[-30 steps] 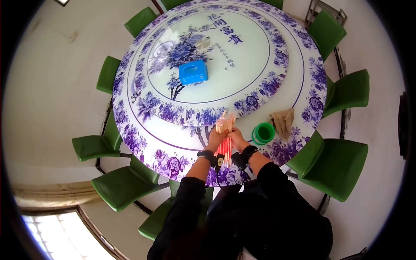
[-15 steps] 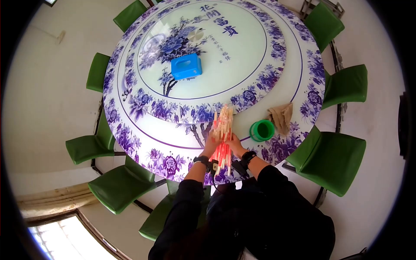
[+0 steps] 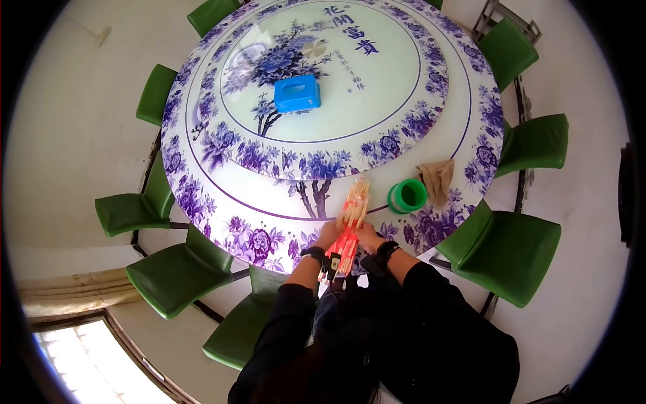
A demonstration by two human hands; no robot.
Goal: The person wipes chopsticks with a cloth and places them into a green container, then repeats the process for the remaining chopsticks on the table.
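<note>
A bundle of long, thin chopsticks (image 3: 354, 209), pale at the far end and red toward me, is held at the near edge of the table. My left hand (image 3: 328, 235) is closed around its left side. From the right, my right hand (image 3: 369, 237) grips the same bundle. The lower ends run down between my wrists, partly hidden by dark wristbands and small devices. Just beyond my right hand stands a green round container (image 3: 408, 196), its mouth facing up. A crumpled brown cloth (image 3: 437, 180) lies beside it.
The round table (image 3: 269, 195) has a purple floral pattern and a raised glass turntable (image 3: 377, 101). A blue tissue box (image 3: 297, 93) sits on the turntable. Green chairs, including one at right (image 3: 511, 252) and one at left (image 3: 178, 273), surround the table.
My hands have drawn the bundle slightly toward me, and its sticks sit closer together. The whole view has shifted a little; the container and cloth keep their places on the table.
</note>
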